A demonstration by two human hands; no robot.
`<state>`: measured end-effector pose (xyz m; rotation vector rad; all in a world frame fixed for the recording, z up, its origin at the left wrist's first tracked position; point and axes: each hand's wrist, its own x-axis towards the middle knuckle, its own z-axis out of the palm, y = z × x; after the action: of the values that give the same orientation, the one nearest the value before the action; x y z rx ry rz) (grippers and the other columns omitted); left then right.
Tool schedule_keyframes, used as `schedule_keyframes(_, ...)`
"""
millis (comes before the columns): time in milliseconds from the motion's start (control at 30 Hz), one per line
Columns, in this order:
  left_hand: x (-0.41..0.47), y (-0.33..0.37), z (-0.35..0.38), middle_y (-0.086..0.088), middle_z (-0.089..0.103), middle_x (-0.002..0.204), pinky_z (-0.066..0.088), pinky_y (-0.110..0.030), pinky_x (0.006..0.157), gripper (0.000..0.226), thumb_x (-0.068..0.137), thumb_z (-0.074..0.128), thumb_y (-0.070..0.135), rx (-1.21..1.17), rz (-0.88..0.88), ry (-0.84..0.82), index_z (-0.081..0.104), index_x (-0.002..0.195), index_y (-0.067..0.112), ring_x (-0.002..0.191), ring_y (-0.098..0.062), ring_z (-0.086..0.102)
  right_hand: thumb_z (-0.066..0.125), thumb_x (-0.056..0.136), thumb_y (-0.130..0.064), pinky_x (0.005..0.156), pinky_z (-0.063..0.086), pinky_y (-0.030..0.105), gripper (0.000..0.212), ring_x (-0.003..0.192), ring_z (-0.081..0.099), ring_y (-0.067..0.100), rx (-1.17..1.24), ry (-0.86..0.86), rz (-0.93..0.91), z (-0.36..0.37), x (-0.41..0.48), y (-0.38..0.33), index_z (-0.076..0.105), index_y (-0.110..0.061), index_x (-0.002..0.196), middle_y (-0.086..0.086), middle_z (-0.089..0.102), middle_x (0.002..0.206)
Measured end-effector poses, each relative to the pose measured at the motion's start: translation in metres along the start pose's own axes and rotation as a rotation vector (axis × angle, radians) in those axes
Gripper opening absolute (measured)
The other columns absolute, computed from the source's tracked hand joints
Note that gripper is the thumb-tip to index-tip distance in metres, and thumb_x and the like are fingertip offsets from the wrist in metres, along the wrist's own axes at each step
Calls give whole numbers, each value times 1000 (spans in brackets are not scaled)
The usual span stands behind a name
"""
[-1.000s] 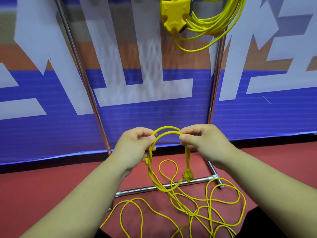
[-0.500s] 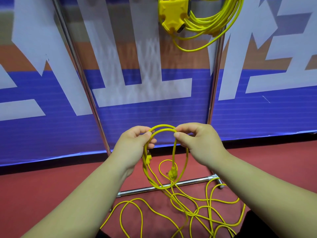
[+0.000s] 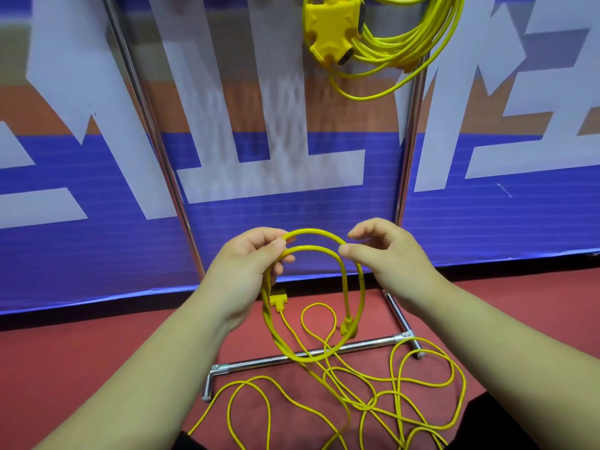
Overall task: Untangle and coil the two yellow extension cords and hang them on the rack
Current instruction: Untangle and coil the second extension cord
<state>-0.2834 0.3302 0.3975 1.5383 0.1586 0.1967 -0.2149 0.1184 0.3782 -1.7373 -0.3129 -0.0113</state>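
**One cord hung, the other looped between two hands**

Head view. At frame centre, pinching the loose cord (image 3: 313, 229) between thumb and fingertips of the left hand (image 3: 250, 267), with two arched loops spanning across to the right hand (image 3: 386, 258). There, thumb against the lower loop and fingers loosely curled above with a gap; cannot tell whether actually gripping. Dangling just below the left hand, a flat yellow plug (image 3: 278, 300). Inside the hanging loops, a second connector end (image 3: 348, 328). Trailing down from there in tangled curls over the red floor (image 3: 65, 352), lower centre to lower right, and crossing the chrome base bar of the rack (image 3: 253, 361). At top, right of centre, hung up high against the rack's right upright: the coiled cord (image 3: 406, 43) with its socket block (image 3: 329, 30). Behind everything, a blue-and-white banner (image 3: 97, 254).
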Motion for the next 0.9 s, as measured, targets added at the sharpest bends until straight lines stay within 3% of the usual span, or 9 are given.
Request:
schedule_keyframes(67,-2,2,0,-5,69,74,41,-28,64,14,100,56,12,-28,-5,-37,70,98,17,64,-14,54,76,77,-45,85,49,37,29,90,64,20,173,-185,163,-2,3,0,70,-23,95,6,70,99)
schedule_keyframes(133,-3,4,1,-6,69,75,42,-28,65,13,99,56,11,-50,-14,-52,69,99,15,63,-14,54,58,90,-57,79,50,36,45,88,65,24,341,-398,388,-5,2,-1,70,-16,104,12,71,105)
schedule_keyframes(200,-4,4,2,-7,69,74,43,-28,65,13,99,56,10,-75,-23,-47,69,99,14,63,-15,55,41,100,-54,76,48,34,52,84,65,26,353,-531,489,-6,-1,0,72,-13,105,17,72,104)
schedule_keyframes(300,-3,3,1,-7,69,74,45,-25,64,14,99,56,9,-109,-35,-33,69,99,14,64,-14,57,44,102,-43,82,45,36,43,83,62,23,346,-600,487,-3,-2,2,77,-14,98,13,70,91)
schedule_keyframes(500,-2,5,-8,-7,72,82,49,-26,64,17,96,60,6,-37,-72,-153,74,100,13,69,-15,59,59,94,-11,64,46,28,17,64,46,17,422,-465,402,-3,3,1,75,-14,93,6,48,73)
schedule_keyframes(600,-2,2,-12,-10,68,81,49,-26,58,20,88,68,0,77,-102,-249,78,92,17,67,-16,61,65,93,-9,56,42,24,10,59,47,15,325,-308,320,-3,4,1,74,-12,93,5,53,65)
schedule_keyframes(667,0,-1,-13,-10,69,82,49,-25,55,31,78,77,-4,95,-130,-277,74,101,18,66,-17,62,69,91,-9,53,41,20,8,57,47,13,225,-212,237,-3,5,-2,75,-13,93,0,57,62)
schedule_keyframes(800,5,-6,-12,-12,70,82,45,-26,55,49,70,82,9,198,-172,-278,66,116,15,64,-20,60,77,86,-13,62,46,14,9,62,59,4,69,-98,58,-3,3,-7,77,-18,93,-7,71,73)
schedule_keyframes(900,5,-10,-9,-13,69,80,45,-22,56,20,88,75,8,325,-211,-319,70,107,7,64,-17,58,79,85,-17,72,51,13,8,79,69,3,3,-64,-17,0,1,-9,77,-22,92,-5,77,85)
